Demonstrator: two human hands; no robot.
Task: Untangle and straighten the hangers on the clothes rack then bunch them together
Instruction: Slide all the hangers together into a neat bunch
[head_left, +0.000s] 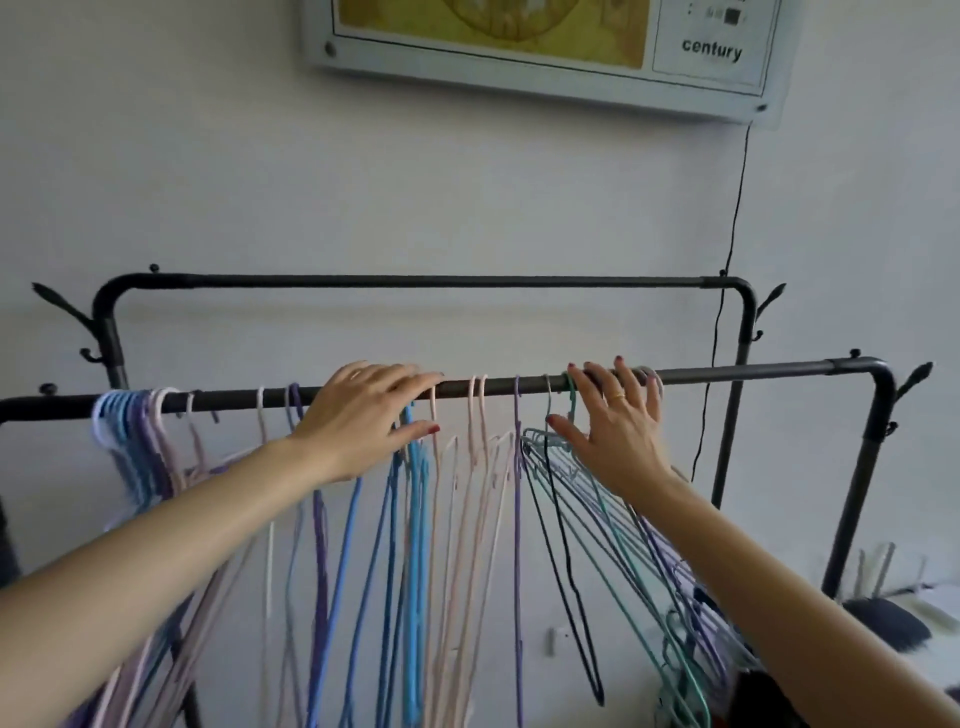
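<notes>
Pale wall behind a black clothes rack (727, 375) hung with thin coated-wire hangers.

Two round metal rails ran across the rack, the near one carrying all the hangers (415, 519), too many and too overlapped to count; a tight blue and lilac bunch (130, 415) sat at the left end, loose pink, blue and purple ones hung in the middle, and teal and dark ones leaned aslant at the right. One framed poster (545, 52) above read "century", with one black cord (727, 234) running down the wall. The left hand (363, 415) lay over the rail with straight fingers among the hooks. The right hand (613, 421) was spread, fingertips on the rail beside the teal hooks, one gold ring on a finger.
</notes>
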